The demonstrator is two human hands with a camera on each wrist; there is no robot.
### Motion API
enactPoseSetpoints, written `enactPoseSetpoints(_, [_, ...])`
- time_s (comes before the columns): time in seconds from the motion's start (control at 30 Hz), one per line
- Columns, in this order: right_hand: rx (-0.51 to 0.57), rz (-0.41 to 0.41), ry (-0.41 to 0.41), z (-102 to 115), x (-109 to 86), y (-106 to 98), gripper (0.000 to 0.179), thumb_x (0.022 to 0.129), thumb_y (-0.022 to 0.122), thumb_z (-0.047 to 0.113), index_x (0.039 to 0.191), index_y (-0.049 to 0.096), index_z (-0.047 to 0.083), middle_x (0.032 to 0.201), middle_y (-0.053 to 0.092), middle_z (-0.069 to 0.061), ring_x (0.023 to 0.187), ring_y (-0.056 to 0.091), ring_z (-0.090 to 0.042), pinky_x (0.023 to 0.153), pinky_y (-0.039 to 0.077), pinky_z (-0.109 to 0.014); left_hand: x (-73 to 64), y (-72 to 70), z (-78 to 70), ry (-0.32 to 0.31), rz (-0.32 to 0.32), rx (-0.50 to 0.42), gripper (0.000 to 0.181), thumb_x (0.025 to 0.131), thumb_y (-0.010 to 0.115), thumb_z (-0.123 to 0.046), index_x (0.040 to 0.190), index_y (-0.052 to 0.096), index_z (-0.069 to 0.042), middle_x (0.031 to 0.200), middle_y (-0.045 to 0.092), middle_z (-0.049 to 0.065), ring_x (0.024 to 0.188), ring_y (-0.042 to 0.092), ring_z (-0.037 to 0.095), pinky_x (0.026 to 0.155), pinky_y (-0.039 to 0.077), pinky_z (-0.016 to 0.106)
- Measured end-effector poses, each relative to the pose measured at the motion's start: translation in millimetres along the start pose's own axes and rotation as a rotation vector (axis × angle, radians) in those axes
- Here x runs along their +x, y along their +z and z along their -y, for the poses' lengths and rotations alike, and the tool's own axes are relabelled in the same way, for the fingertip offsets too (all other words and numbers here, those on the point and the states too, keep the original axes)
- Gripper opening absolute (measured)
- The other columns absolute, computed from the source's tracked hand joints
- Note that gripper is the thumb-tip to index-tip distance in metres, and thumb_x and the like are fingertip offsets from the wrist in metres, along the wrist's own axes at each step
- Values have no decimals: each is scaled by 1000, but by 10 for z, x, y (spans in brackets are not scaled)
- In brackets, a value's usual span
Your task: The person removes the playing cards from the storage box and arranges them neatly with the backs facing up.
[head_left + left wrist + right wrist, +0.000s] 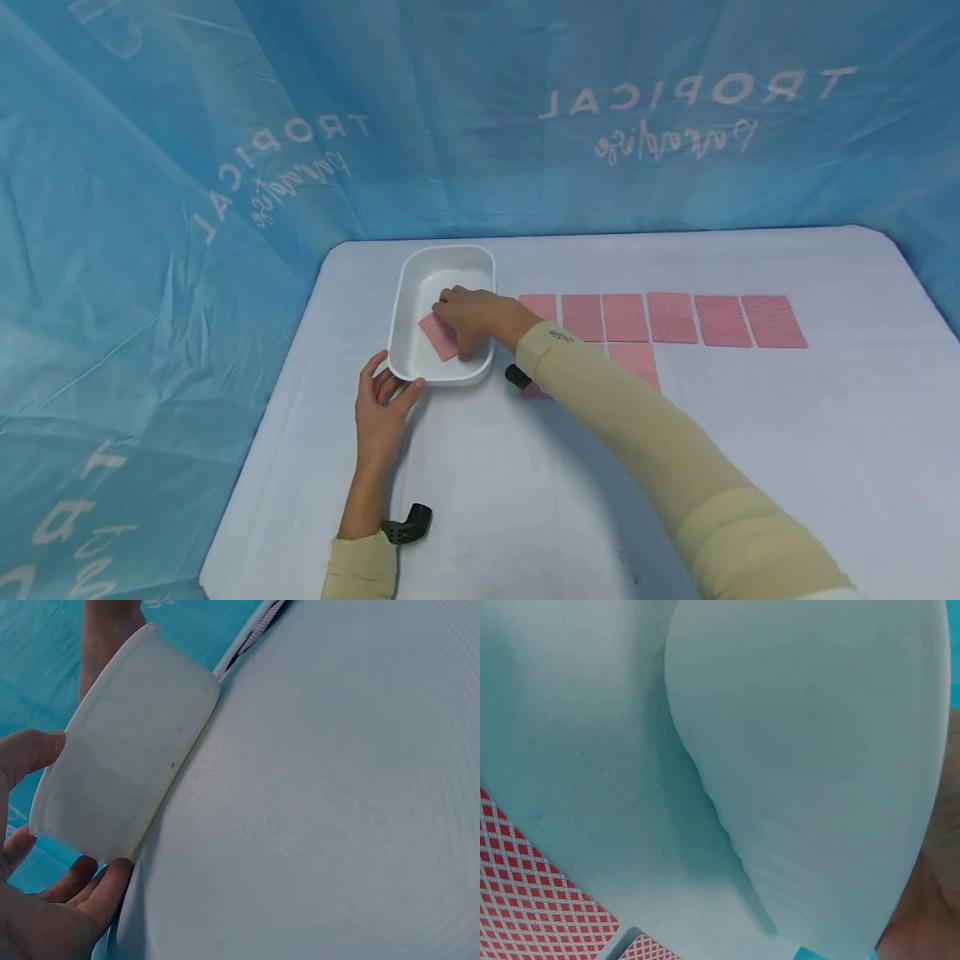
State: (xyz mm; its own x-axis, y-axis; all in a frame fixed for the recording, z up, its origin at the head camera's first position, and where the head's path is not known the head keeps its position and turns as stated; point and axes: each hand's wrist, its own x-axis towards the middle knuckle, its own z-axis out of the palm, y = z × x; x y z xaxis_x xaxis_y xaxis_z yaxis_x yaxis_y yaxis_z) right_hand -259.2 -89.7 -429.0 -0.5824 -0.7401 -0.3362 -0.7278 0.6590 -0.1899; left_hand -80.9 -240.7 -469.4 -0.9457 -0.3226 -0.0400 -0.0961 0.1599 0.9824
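A white plastic tub (442,380) stands at the left of the table. My left hand (381,415) grips its near left corner; in the left wrist view the thumb (46,747) lies at the rim and fingertips (112,889) touch low on the wall. Reaching over the right rim, my right hand (474,318) is inside the tub with thumb and curled fingers on a red-patterned playing card (437,337), face down and partly covered by the hand. In the right wrist view the tub's outer wall (802,750) hides most of that hand.
Right of the tub, several face-down playing cards (671,317) form a row. A second row (634,363) below it is partly hidden by my right forearm. Blue printed curtains (480,167) border the white-covered table (750,433) at the back and left.
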Motion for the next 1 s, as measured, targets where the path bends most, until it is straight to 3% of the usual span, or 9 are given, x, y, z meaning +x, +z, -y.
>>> enactPoseSetpoints(0.23, [-23, -5, -5, -2, -10, -14, 79, 71, 84, 40, 136, 47, 15, 129, 45, 0, 114, 42, -15, 97, 42, -30, 72, -2, 204, 27, -22, -11, 76, 80, 80, -25, 144, 38, -23, 134, 52, 7, 118, 55, 20, 90, 50, 23])
enactPoseSetpoints(0.4, [-24, -23, -16, -9, -3, -15, 78, 71, 84, 40, 136, 48, 16, 125, 48, 2, 111, 44, -14, 97, 41, -29, 74, -6, 216, 56, -30, -4, 76, 80, 80, -27, 143, 39, -23, 133, 53, 8, 117, 55, 21, 90, 50, 24])
enactPoseSetpoints(0.77, [5, -30, -15, -7, -2, -5, 88, 71, 84, 39, 144, 41, 18, 136, 44, 0, 123, 41, -15, 104, 37, -31, 69, -16, 208, 51, -36, -2, 75, 80, 80, -28, 143, 38, -22, 132, 54, 6, 115, 56, 18, 90, 50, 24])
enactPoseSetpoints(1.0, [23, -67, -25, -21, -8, 34, 87, 70, 84, 38, 143, 42, 17, 127, 46, 0, 114, 43, -16, 96, 42, -31, 63, -6, 218, 41, -32, -9, 73, 81, 80, -26, 142, 40, -24, 131, 54, 5, 115, 57, 17, 90, 50, 26])
